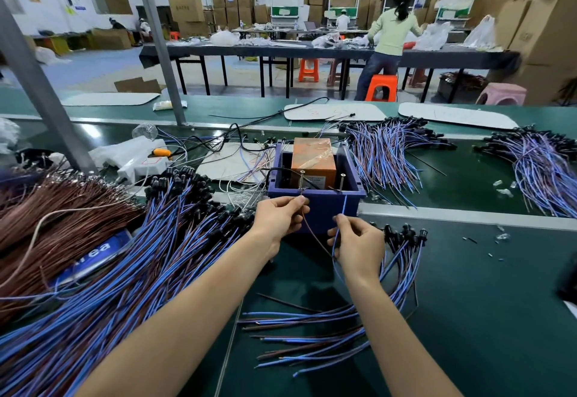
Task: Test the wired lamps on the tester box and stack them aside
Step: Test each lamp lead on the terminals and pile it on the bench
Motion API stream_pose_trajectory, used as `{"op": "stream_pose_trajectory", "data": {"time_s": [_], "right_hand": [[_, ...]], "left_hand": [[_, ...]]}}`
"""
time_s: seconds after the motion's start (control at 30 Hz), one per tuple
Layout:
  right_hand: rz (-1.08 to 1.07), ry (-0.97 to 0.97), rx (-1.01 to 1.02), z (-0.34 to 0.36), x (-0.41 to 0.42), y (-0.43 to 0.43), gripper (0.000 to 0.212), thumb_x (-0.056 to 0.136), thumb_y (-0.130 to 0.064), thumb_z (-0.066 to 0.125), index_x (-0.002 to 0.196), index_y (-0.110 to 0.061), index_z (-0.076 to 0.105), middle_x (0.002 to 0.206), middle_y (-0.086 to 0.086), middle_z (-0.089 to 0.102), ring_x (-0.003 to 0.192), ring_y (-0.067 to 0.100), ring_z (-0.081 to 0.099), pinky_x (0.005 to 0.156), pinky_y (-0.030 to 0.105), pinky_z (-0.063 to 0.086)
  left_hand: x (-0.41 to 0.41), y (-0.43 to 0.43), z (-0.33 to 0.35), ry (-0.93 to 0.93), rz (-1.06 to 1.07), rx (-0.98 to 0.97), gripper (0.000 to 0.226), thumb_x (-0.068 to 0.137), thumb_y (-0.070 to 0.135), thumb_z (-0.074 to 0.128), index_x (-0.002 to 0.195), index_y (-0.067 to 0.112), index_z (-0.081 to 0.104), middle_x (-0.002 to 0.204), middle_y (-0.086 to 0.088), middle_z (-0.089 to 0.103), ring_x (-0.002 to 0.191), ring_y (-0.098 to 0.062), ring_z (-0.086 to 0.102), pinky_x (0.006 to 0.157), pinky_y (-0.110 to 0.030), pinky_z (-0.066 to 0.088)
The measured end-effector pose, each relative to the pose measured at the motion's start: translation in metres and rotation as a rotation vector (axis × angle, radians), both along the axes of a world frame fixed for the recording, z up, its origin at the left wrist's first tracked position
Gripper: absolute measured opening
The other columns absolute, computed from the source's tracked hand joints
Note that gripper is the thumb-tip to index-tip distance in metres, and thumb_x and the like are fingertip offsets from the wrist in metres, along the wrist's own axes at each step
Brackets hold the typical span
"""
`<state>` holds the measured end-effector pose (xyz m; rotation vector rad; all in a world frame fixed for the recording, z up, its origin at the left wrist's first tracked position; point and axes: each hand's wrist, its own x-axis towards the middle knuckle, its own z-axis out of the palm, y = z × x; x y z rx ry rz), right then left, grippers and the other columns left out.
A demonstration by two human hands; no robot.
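Note:
The blue tester box [315,206] stands on the green bench, holding an orange block [313,159], with two metal pins at its near rim. My left hand [278,218] pinches the brown wire [313,235] of one lamp up to the left pin. My right hand [359,242] pinches the same lamp's blue wire [344,206], which runs up to the right pin. The lamp's head is hidden under my hands. A small stack of wired lamps [390,275] lies just right of my right hand, black heads at the far end.
A big heap of blue and brown wired lamps [134,265] covers the left of the bench, and a brown-wire heap [56,209] lies beyond it. More lamp bundles [384,153] lie right of the box. A grey post [37,84] rises at left. A person works at a far table.

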<state>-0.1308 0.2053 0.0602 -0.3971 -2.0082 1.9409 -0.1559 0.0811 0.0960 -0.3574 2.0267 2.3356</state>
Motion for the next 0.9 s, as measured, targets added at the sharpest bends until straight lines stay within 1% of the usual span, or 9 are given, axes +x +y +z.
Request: {"op": "stream_pose_trajectory", "data": {"time_s": [0.13, 0.27, 0.43, 0.57, 0.77, 0.9], "right_hand": [[0.029, -0.013, 0.040, 0.0061, -0.0050, 0.0005, 0.025, 0.092, -0.017, 0.061, 0.068, -0.016, 0.069, 0.058, 0.005, 0.066, 0.039, 0.008, 0.052, 0.056, 0.032, 0.045], [0.074, -0.026, 0.076, 0.0075, -0.0078, 0.0017, 0.026, 0.092, -0.015, 0.062, 0.068, -0.021, 0.067, 0.057, 0.002, 0.065, 0.045, 0.010, 0.058, 0.056, 0.031, 0.047], [0.066, -0.025, 0.082, 0.0097, -0.0103, 0.0057, 0.027, 0.091, -0.014, 0.063, 0.066, -0.023, 0.066, 0.057, 0.002, 0.065, 0.046, 0.011, 0.058, 0.057, 0.031, 0.048], [0.074, -0.024, 0.098, 0.0105, -0.0102, 0.0073, 0.027, 0.091, -0.015, 0.063, 0.066, -0.024, 0.066, 0.056, 0.001, 0.065, 0.044, 0.009, 0.058, 0.058, 0.031, 0.049], [0.093, -0.024, 0.083, 0.0107, -0.0103, 0.0055, 0.026, 0.091, -0.015, 0.063, 0.066, -0.022, 0.066, 0.057, 0.005, 0.065, 0.047, 0.014, 0.057, 0.060, 0.033, 0.045], [0.115, -0.021, 0.091, 0.0107, -0.0088, 0.0061, 0.024, 0.091, -0.017, 0.063, 0.068, -0.022, 0.068, 0.058, 0.004, 0.066, 0.047, 0.011, 0.057, 0.056, 0.028, 0.044]], "left_hand": [[-0.0006, 0.0004, 0.0002, -0.003, 0.012, -0.010, 0.014, 0.092, 0.016, 0.062, 0.081, 0.015, 0.070, 0.070, 0.004, 0.067, 0.046, 0.000, 0.048, 0.056, -0.016, 0.048], [0.0000, 0.0005, 0.0006, -0.002, 0.008, -0.018, 0.013, 0.092, 0.017, 0.061, 0.083, 0.015, 0.071, 0.069, 0.006, 0.066, 0.046, 0.000, 0.048, 0.056, -0.016, 0.048], [-0.0009, 0.0001, 0.0006, -0.005, 0.006, -0.028, 0.013, 0.092, 0.018, 0.062, 0.083, 0.015, 0.071, 0.069, 0.006, 0.067, 0.049, -0.002, 0.048, 0.057, -0.017, 0.046], [-0.0023, 0.0003, 0.0002, -0.007, 0.002, -0.025, 0.013, 0.092, 0.018, 0.062, 0.083, 0.015, 0.071, 0.068, 0.006, 0.067, 0.048, -0.001, 0.048, 0.056, -0.016, 0.046], [-0.0025, 0.0001, -0.0007, -0.007, 0.000, -0.020, 0.011, 0.092, 0.018, 0.062, 0.084, 0.015, 0.070, 0.070, 0.005, 0.067, 0.048, 0.000, 0.049, 0.056, -0.015, 0.046], [-0.0026, -0.0006, -0.0019, -0.011, 0.008, -0.017, 0.010, 0.092, 0.016, 0.062, 0.085, 0.013, 0.069, 0.072, 0.003, 0.068, 0.046, 0.001, 0.050, 0.059, -0.017, 0.047]]}}
